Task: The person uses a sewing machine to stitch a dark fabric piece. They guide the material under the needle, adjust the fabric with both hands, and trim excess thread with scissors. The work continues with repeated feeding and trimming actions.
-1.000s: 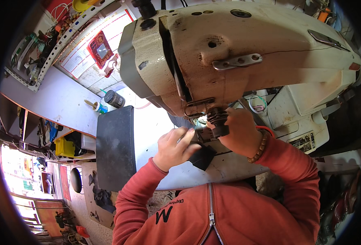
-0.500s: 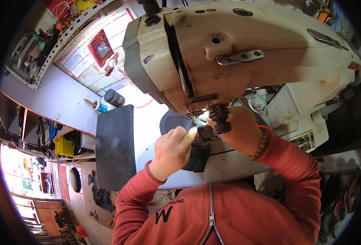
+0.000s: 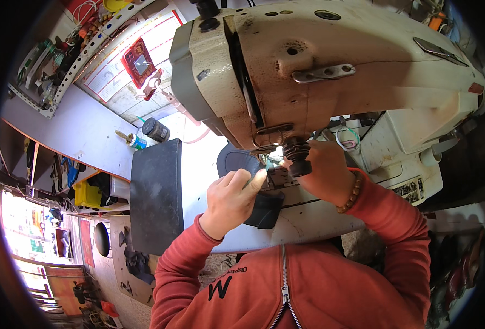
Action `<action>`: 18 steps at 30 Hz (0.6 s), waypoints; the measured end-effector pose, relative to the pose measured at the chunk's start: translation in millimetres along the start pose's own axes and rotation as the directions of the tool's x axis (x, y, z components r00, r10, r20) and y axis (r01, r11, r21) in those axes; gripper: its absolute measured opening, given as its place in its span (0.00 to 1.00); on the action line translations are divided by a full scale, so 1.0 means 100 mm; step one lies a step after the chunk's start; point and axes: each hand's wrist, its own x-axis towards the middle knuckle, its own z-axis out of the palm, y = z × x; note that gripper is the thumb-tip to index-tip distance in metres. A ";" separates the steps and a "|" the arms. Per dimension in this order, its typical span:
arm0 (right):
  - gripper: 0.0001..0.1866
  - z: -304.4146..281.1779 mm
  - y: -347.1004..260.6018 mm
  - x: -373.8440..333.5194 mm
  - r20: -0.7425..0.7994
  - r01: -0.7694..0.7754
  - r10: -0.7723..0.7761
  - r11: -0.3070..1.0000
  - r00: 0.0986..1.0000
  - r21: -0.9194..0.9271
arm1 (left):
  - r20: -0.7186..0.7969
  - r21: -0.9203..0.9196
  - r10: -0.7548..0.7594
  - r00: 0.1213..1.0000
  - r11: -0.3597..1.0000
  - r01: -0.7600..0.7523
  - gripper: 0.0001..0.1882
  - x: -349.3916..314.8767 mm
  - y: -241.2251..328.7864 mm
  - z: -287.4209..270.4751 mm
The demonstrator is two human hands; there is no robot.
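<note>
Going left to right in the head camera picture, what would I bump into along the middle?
Yellow bin → dark flat panel → left hand → right hand → beaded bracelet → black-and-white label.

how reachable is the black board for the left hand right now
Probably yes: only white tabletop shows between the left hand and the black board, though it seems busy at the dark piece.
</note>
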 end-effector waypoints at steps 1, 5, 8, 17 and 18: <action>0.03 0.00 0.00 0.01 -0.004 0.009 -0.009 1.000 1.000 0.011 | 0.004 0.006 -0.005 1.000 1.000 0.005 0.25 0.00 0.01 0.00; 0.02 0.02 0.00 0.03 -0.016 0.035 -0.035 0.999 0.999 0.020 | 0.042 0.037 0.006 0.999 0.999 -0.008 0.28 0.01 -0.02 -0.03; 0.02 0.01 -0.01 0.04 -0.035 0.036 -0.035 0.998 0.999 0.042 | 0.082 0.047 0.077 0.994 0.996 -0.081 0.29 0.04 -0.10 -0.07; 0.03 0.05 -0.05 0.00 -0.003 0.031 -0.031 0.998 1.000 -0.048 | 0.090 -0.015 0.098 0.991 0.995 -0.097 0.28 0.06 -0.16 -0.08; 0.04 0.05 -0.05 -0.01 0.001 0.032 -0.032 0.998 0.999 -0.059 | 0.094 -0.014 0.101 0.990 0.995 -0.100 0.28 0.06 -0.15 -0.08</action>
